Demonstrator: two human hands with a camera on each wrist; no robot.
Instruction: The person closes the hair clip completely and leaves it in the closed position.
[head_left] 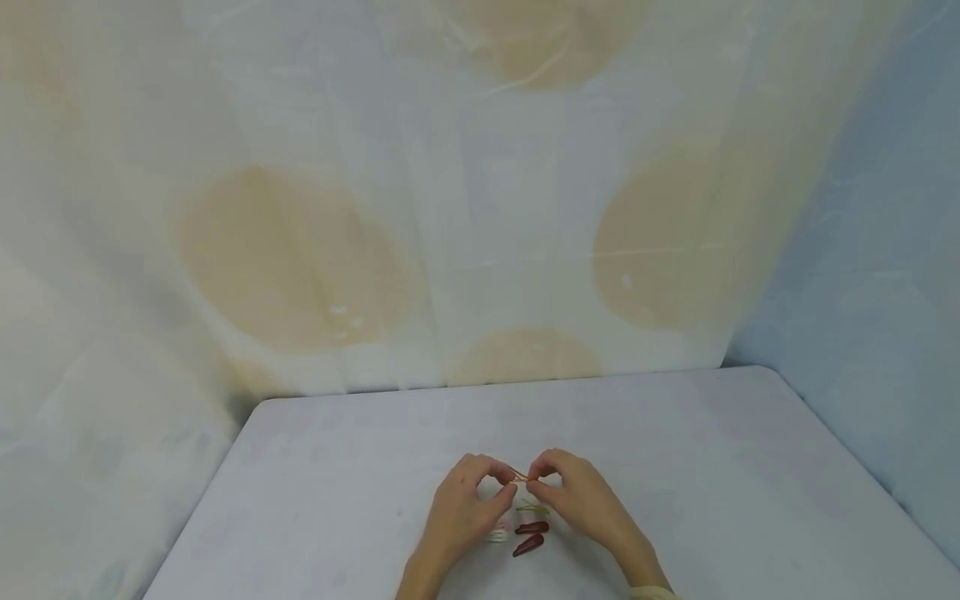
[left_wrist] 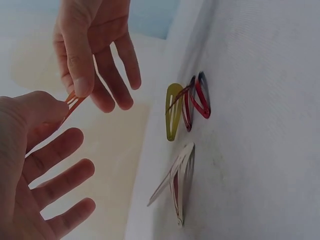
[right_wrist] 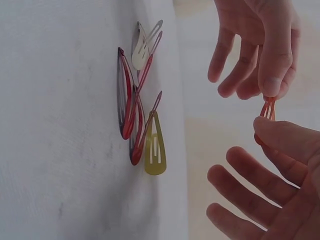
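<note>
1. Head view: a small orange hair clip [head_left: 519, 476] is held up between both hands, just above the desk [head_left: 750, 467] near its front edge. The left hand [head_left: 459, 505] is seen pinching one end and the right hand [head_left: 577, 498] the other, the spare fingers loosely fanned. Below the hands, a yellow-green clip [head_left: 532, 508], two dark red clips [head_left: 529, 537] and a pale clip [head_left: 498, 533] are laid close together on the desk. A cloth backdrop [head_left: 300, 250] with large tan circles is hung behind.

2. Left wrist view: the orange hair clip [left_wrist: 73, 104] is caught between the left hand's [left_wrist: 40, 165] thumb and forefinger, while the right hand's [left_wrist: 92, 50] thumb tip is pressed on its far end. Each grip is narrowed to a fine pinch, nothing else held. The yellow-green clip [left_wrist: 173, 111], dark red clips [left_wrist: 196, 100] and pale clip [left_wrist: 180, 185] are seen sprung open on the desk [left_wrist: 265, 150].

3. Right wrist view: the same two-ended pinch is confirmed, right hand [right_wrist: 270, 185] below, left hand [right_wrist: 255, 45] above, orange hair clip [right_wrist: 267, 111] between. The step in hand is judged to be the snapping of this clip open or shut; a firm bend across its middle would be called for next, with steady pinches so it is not flicked away.

4. No brand, label or writing can be read anywhere.
</note>
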